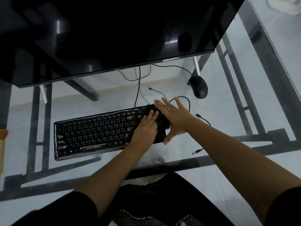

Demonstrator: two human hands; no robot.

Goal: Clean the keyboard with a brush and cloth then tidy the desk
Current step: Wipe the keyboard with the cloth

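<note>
Both arms reach forward over the glass table to the right end of the keyboard. The left hand lies flat there, palm down, its fingers straight and close together, pressing on a dark cloth. The right hand is flat too, with its fingers spread wide apart and its thumb pointing back toward the person. It rests on the same cloth, just to the right of the left hand, and the two hands touch or almost touch. Neither hand is curled around anything. The cloth is black and soft-looking, bunched up between the hands, and it hides the keys at the right end of the keyboard. The keyboard is black and long, with small white letters on its keys and shiny streaks along its edges. It lies a little slanted, its right end farther from the person. A black mouse sits beyond the right end of the keyboard, well apart from it. A thin black cable loops just past the right hand. A big dark monitor stands behind the keyboard
</note>
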